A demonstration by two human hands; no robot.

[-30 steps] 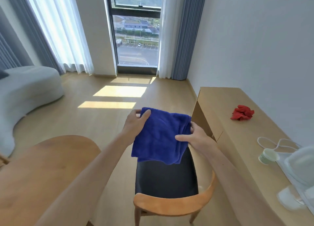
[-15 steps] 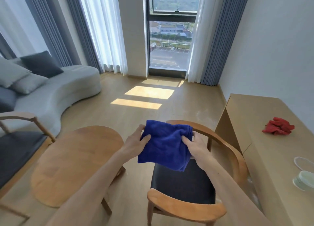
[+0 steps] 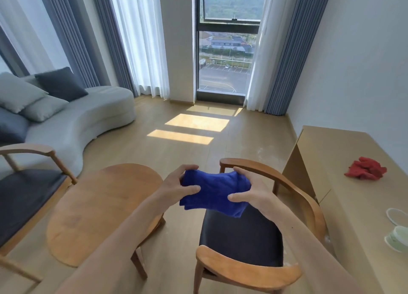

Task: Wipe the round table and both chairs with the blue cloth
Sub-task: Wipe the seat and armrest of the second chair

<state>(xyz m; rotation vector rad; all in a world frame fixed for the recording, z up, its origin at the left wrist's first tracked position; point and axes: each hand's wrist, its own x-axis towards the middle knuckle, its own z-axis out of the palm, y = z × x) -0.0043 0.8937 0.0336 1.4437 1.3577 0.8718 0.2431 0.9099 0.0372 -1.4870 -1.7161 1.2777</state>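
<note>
Hands first: the left hand [image 3: 178,186] and the right hand [image 3: 254,194] both grasp the blue cloth [image 3: 215,193], one at each end, fingers and thumbs curled into it so it bunches into a thick wad between them. The cloth hangs in the air, touching no furniture, above the gap between the round table [image 3: 99,207] and the near chair [image 3: 260,234].

I'd judge this to be the preparing step: the cloth is being gathered or folded into a pad, and no wiping of any surface looks under way. The next move, as I see it, calls for settling the pad into one hand and bringing it down flat on a surface. The tabletop sits just to the left of the hands, the dark seat of the near chair right beneath them, so either is within easy reach.

The second chair [image 3: 28,189] stands on the far side of the table, only partly in view. Along the right wall runs a long desk [image 3: 344,183] with a crumpled red cloth [image 3: 365,168] on it, and a pale cup [image 3: 397,238] nearer the edge of view. A grey sofa [image 3: 88,119] curves along the left, by the window [image 3: 227,57].

No brand, label or writing can be read anywhere.
</note>
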